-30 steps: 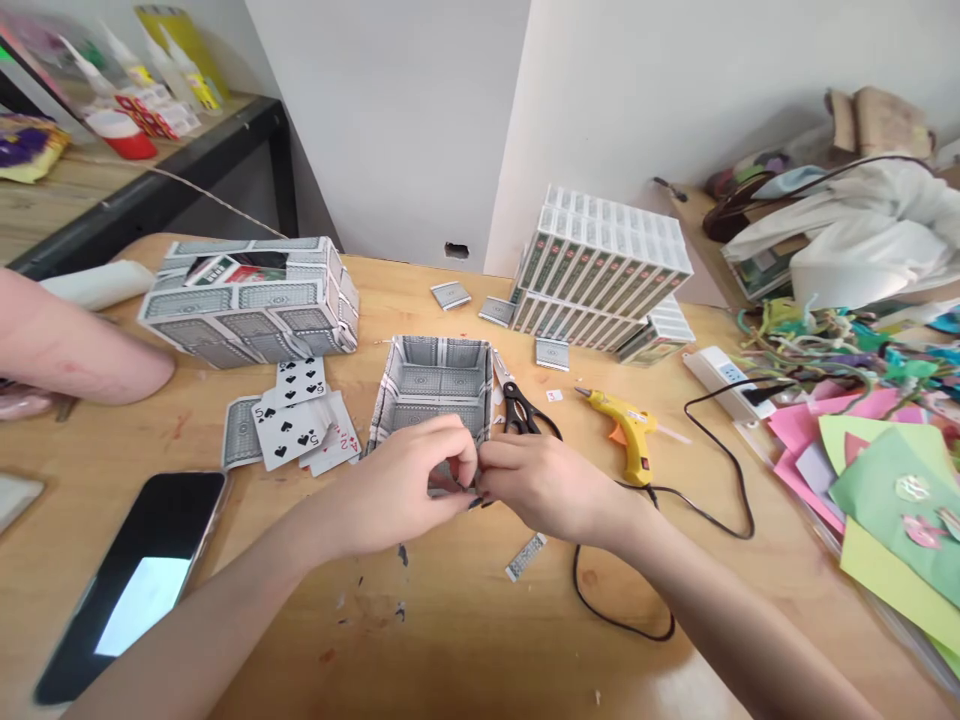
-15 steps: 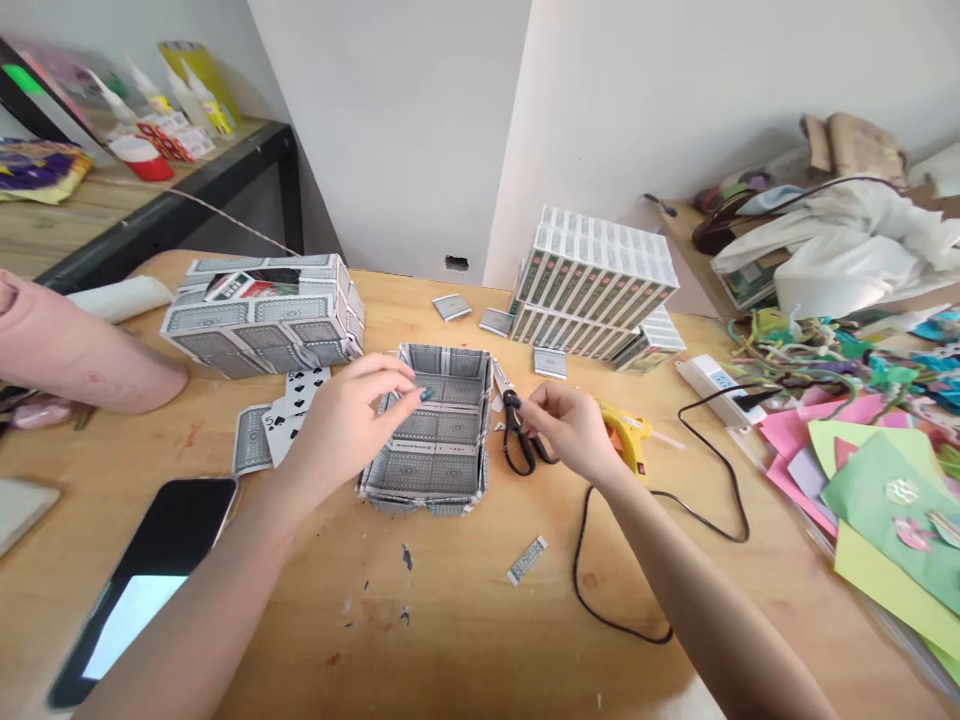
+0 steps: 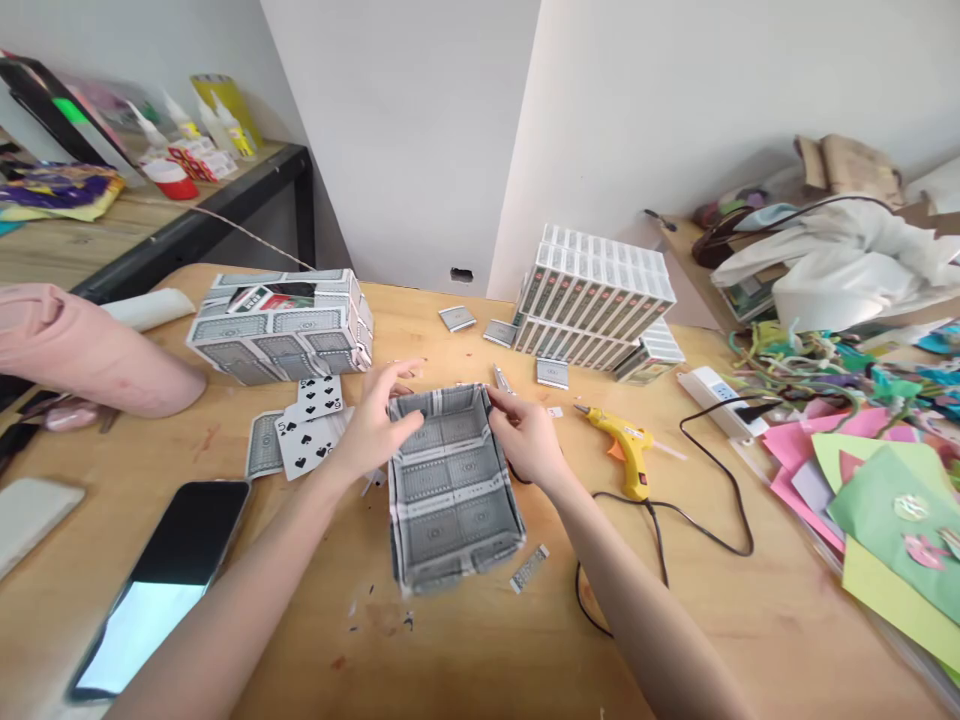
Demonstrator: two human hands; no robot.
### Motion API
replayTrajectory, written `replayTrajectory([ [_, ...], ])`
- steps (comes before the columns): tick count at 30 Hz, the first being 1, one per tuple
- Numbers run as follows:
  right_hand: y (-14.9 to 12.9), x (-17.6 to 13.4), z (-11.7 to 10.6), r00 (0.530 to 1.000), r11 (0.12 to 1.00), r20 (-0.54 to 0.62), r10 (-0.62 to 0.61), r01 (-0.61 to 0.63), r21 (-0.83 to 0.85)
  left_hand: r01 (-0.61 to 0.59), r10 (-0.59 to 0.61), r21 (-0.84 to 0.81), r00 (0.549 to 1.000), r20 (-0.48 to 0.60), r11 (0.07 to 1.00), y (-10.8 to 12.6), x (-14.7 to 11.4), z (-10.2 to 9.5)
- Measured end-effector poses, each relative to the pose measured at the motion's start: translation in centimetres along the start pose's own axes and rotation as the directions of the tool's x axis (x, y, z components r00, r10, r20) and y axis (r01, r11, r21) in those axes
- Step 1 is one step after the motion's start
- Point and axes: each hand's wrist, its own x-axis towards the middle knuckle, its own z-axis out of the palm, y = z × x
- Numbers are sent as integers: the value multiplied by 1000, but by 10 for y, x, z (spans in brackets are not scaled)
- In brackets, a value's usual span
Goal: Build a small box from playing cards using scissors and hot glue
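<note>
A rectangular open-topped box [image 3: 454,465] made of grey-backed playing cards is tilted in front of me, its near end slightly blurred. My right hand [image 3: 529,435] is closed on its far right rim. At the far left corner is my left hand [image 3: 379,425], its fingers spread and its thumb reaching over the rim; whether it presses on the box cannot be made out. Black-handled scissors [image 3: 501,380] are mostly hidden behind the box and my right hand. A small patterned card strip [image 3: 529,568] lies by the box's near right corner.
A yellow glue gun [image 3: 630,450] with a black cord lies to the right, near a white power strip [image 3: 720,400]. Stacked card packs [image 3: 596,290] and a card-covered box [image 3: 281,325] stand behind. Loose playing cards [image 3: 304,435] and a phone [image 3: 161,590] lie left.
My right hand has moved left from beside the scissors and taken hold of the box's rim. The box has come nearer and tilted. The glue gun is now uncovered.
</note>
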Motion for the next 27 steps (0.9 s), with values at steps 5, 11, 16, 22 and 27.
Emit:
replayTrajectory([
  [5, -6, -22, -3, 998, 1000, 56, -25, 24, 16, -58, 49, 32, 970, 237, 998, 20, -7, 2],
  [11, -11, -24, -2, 999, 990, -16, -40, 37, -136, -20, 5, 39, 939, 345, 999, 26, 4, 9],
  [16, -9, -23, -2, 995, 965, -18, -94, 87, -247, -140, 74, 199, 949, 305, 970, 32, 3, 10],
  [22, -11, -21, -1, 995, 982, 3, -100, 100, -163, -217, 89, 384, 942, 323, 898, 41, 3, 13],
  [27, -14, -18, 4, 993, 972, -20, -115, 108, -207, -204, 109, 360, 957, 268, 910, 34, 0, 16],
])
